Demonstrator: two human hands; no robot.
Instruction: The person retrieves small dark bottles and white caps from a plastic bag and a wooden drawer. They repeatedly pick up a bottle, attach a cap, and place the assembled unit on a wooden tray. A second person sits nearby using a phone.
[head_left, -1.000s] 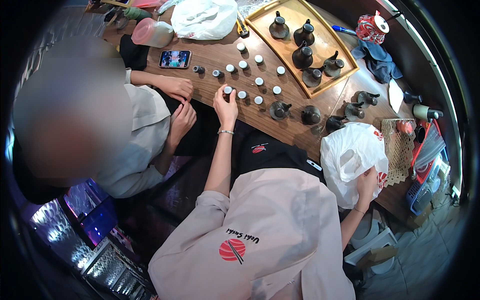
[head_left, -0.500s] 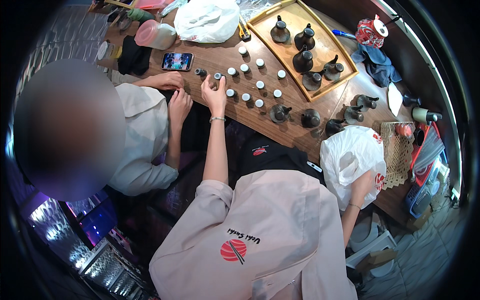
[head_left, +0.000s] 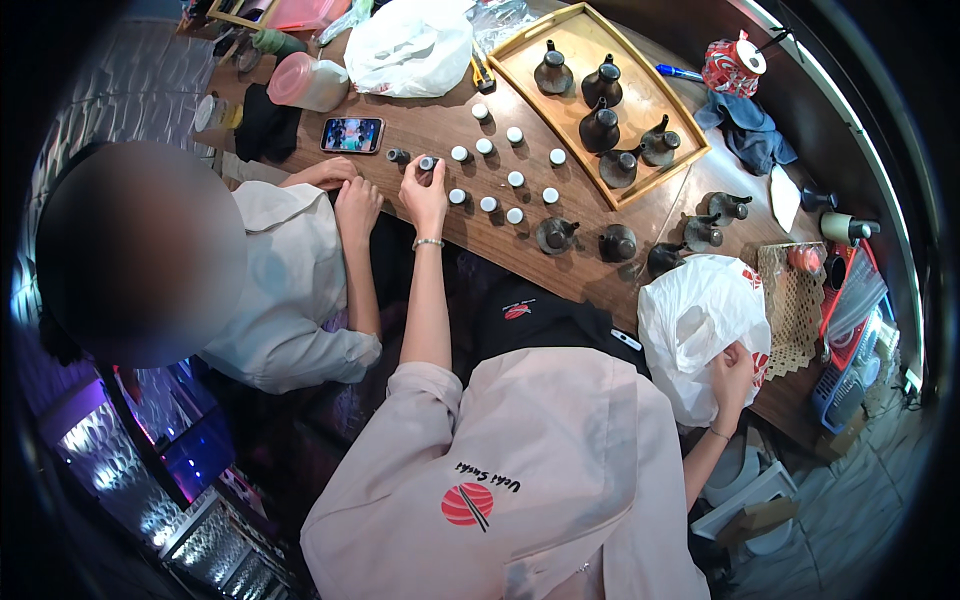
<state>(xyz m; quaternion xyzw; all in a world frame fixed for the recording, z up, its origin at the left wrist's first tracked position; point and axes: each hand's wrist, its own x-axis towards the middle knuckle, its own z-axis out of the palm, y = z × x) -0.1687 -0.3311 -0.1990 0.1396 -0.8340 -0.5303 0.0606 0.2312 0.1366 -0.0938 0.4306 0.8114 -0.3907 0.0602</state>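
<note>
Phone (head_left: pixel 352 135): lies on the brown table (head_left: pixel 420 125) with its screen lit, near another person's hands (head_left: pixel 358 205).
Dark bottle (head_left: pixel 397 156): little, standing just left of the left hand's fingertips.
Pinched bottle (head_left: pixel 428 164): little and dark with a grey top, right at the tips of the left hand, past the palm.
Left hand (head_left: pixel 427 197): finger and thumb squeeze the pinched bottle from both sides.
White-topped bottles (head_left: pixel 515 179): ten, spread out to the right of the left hand.
Wooden tray (head_left: pixel 555 115): holds five dark jugs (head_left: pixel 599 130) with spouts.
Table jugs (head_left: pixel 617 242): five more, behind the bag.
White bag (head_left: pixel 690 300): sits under the right hand.
Right hand (head_left: pixel 733 375): touches the bag's side; I cannot tell if it grips.
</note>
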